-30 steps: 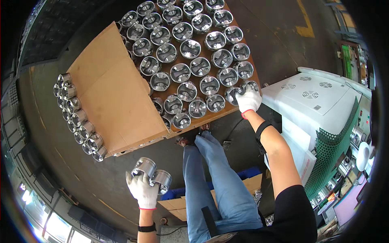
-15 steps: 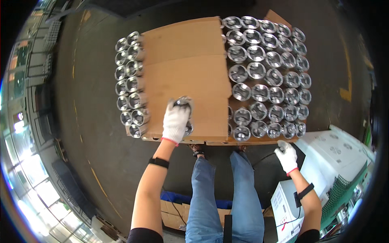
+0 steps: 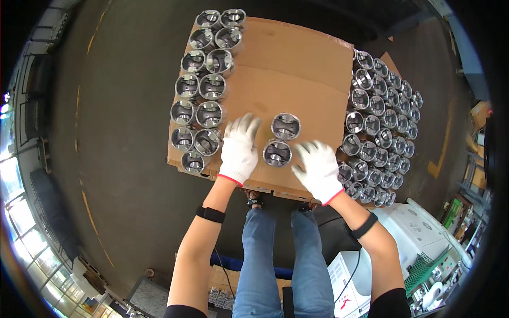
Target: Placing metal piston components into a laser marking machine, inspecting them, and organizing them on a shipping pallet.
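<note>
Two silver engine pistons stand apart from the rest on the cardboard sheet (image 3: 297, 69). The nearer piston (image 3: 277, 153) touches or nearly touches the farther piston (image 3: 286, 126); both show their hollow ends upward. To their left is my left hand (image 3: 239, 150), in a white glove, fingers stretched forward and holding nothing. My right hand (image 3: 318, 168), gloved alike, hovers at the right of the nearer piston with its fingers spread and nothing in them. Beyond my left hand, a double row of pistons (image 3: 210, 114) lines the sheet's left edge.
Many more pistons (image 3: 372, 125) stand in rows at the right, seemingly lower than the sheet. A white machine (image 3: 408, 228) with a green mesh side stands at the lower right. My legs (image 3: 254, 249) are close to the stack's near edge.
My left hand has let go of a piston and moved left of the pair. My right hand has come in from beside the white machine to over the cardboard. The view has shifted.
</note>
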### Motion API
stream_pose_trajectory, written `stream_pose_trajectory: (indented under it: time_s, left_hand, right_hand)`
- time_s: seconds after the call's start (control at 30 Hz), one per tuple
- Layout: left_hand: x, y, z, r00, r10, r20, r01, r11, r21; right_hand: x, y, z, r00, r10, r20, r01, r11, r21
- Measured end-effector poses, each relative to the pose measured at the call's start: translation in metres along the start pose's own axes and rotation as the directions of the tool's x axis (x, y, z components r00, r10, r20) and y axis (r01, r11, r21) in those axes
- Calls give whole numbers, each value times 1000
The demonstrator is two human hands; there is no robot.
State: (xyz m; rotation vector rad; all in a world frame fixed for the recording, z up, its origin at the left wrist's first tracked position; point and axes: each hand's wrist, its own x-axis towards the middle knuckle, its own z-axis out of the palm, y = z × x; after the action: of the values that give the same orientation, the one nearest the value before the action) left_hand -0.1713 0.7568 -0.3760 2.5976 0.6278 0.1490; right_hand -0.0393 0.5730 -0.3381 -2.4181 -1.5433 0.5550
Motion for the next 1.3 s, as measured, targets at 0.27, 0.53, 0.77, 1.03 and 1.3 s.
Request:
stream_pose_trajectory:
  time_s: [0.27,0.53,0.77,1.03,1.3]
  left_hand:
    - [1,-56,32,864,-18,503,-70,985,155]
    - [0,-73,30,841,-20,541,-15,998,60]
    - [5,-70,31,843,-29,538,16,999,28]
    - [8,-69,26,777,-42,628,-17,996,86]
    - [10,-66,24,769,-35,638,-42,994,105]
  right_hand:
    - [72,-19,59,999,-54,-3,48,920,-388]
    - [129,-10,7,987,-80,142,115,958,-263]
    - [239,20,-14,989,-135,-52,99,897,-431]
    - [342,27,-13,990,-47,-135,-31,852,-523]
    - [355,23,-11,991,-17,-134,-51,869,-493]
